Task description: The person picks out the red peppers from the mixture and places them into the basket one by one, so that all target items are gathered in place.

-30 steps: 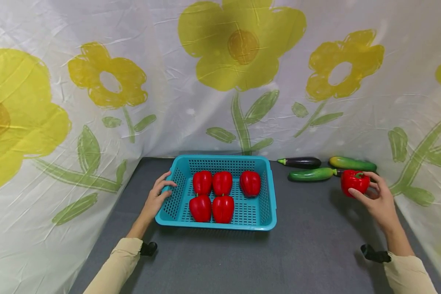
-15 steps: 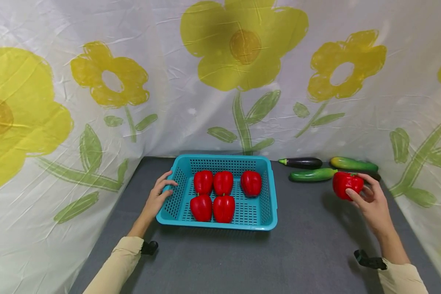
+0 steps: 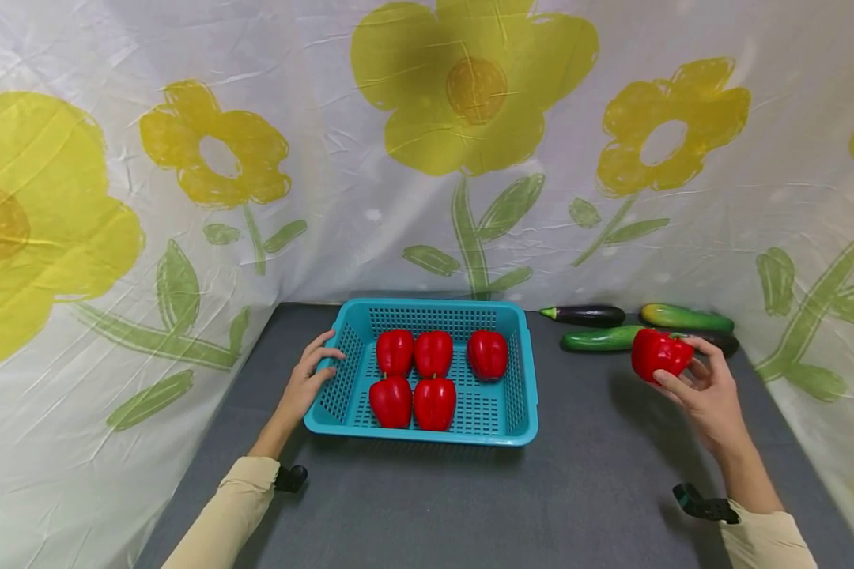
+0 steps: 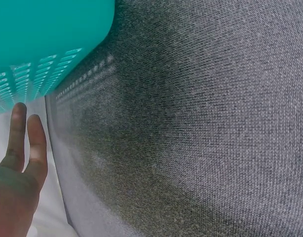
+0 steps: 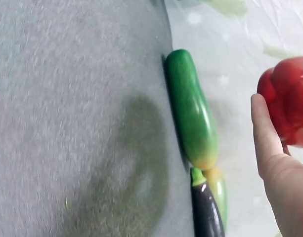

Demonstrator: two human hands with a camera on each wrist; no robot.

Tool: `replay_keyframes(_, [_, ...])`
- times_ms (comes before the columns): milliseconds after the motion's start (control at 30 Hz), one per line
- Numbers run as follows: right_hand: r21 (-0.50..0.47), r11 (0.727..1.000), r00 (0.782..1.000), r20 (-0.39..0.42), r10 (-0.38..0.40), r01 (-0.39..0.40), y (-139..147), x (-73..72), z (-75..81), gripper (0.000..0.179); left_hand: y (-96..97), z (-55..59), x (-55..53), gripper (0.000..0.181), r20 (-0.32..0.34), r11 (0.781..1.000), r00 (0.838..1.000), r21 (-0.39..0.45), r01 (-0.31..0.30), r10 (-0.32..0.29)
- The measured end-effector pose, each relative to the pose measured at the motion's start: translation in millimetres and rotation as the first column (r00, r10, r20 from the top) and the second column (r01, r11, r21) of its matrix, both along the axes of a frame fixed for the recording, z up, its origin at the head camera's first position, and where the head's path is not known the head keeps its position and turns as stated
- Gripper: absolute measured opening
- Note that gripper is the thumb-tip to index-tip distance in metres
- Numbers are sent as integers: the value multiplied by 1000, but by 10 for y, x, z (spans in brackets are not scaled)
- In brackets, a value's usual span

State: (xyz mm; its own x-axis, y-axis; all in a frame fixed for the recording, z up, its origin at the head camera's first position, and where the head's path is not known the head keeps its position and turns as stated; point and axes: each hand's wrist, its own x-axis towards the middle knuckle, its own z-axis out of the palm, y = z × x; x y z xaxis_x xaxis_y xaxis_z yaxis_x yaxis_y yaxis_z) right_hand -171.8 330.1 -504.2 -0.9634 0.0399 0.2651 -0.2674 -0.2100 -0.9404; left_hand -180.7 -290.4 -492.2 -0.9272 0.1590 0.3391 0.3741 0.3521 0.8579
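A red bell pepper (image 3: 656, 354) with a short green stem is pinched between the thumb and fingers of my right hand (image 3: 704, 391), held above the table at the right. The right wrist view shows this bell pepper (image 5: 292, 101) raised, its shadow falling on the cloth. At the left end of a blue plastic basket (image 3: 427, 439), my left hand (image 3: 304, 383) grips the rim, some digits over it. Two fingers (image 4: 37, 140) show outside the latticed wall in the left wrist view. Several more red bell peppers (image 3: 434, 403) lie inside the basket, grouped to the left with one apart at the right.
Behind the held pepper lie an eggplant (image 3: 583, 315), a green zucchini (image 3: 598, 340), a yellow-green zucchini (image 3: 686, 318) and a second, partly hidden eggplant (image 3: 719, 341). Dark grey cloth (image 3: 470, 506) covers the table. A flower-printed sheet (image 3: 370, 229) hangs behind and at both sides.
My right hand has carried the bell pepper leftward, uncovering more of the second eggplant and overlapping the green zucchini's end. My left hand and the basket keep their places.
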Motion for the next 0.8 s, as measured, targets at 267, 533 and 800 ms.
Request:
replay_keyframes(267, [77,997,1000,-10,20,-20,-101,-3,53,75,25,31,19,21,-12,1000,1000,-8,-12,12])
replay_keyframes(533, [180,984,1000,-11,16,-14,-163,-7,93,75,4,17,19,19,-12,1000,1000,7,4,-4])
replay_keyframes(800, [268,963,999,-27,-34,40,-285,-8,117,72,-19,-24,-2,18,-20,1000,1000,-9,1,-2])
